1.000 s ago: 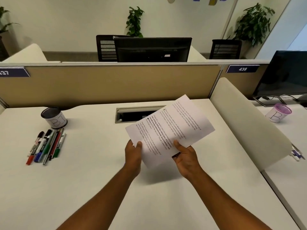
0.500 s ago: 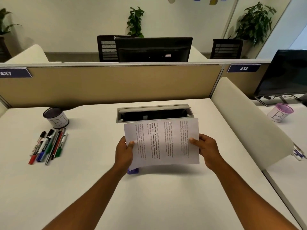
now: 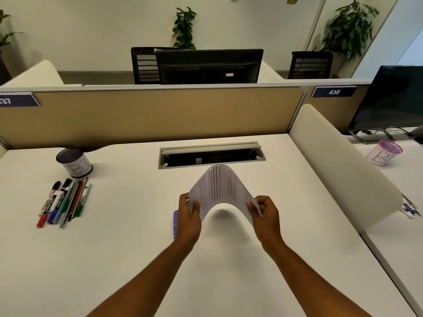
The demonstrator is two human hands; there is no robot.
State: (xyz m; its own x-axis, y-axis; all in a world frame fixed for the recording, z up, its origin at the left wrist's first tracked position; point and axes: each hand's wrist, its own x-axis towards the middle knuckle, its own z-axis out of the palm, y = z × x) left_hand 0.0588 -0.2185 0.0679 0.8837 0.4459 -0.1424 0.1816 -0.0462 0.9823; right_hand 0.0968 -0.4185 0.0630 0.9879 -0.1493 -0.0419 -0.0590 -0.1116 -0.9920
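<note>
The sheet of paper (image 3: pixel 219 186) spans the two grips, bowed upward into an arch whose crest rises beyond and between them, printed side outward. Its two short ends hang down, one in each grip, and the whole sheet is off the tabletop (image 3: pixel 114 259), with a soft shadow under the arch.

The left grip (image 3: pixel 188 216) grasps the left end: the thumb (image 3: pixel 196 205) lies on the printed face and the other fingers curl behind the edge. The right grip (image 3: pixel 265 213) pinches the right end between thumb and curled fingertips, knuckles turned outward. Both grips sit at about the same height, near each other, palms turned inward toward the sheet. The bare forearms come up from the near edge and converge toward the paper.

Just under the left grip, a purple object (image 3: pixel 175 223) shows on the tabletop, mostly hidden. Beyond the arch lies an open cable slot (image 3: pixel 210 154). Well to the left of the left grip lies a row of pens (image 3: pixel 64 202), with a black tin (image 3: pixel 73 162) lettered "BJ" just beyond them.
</note>
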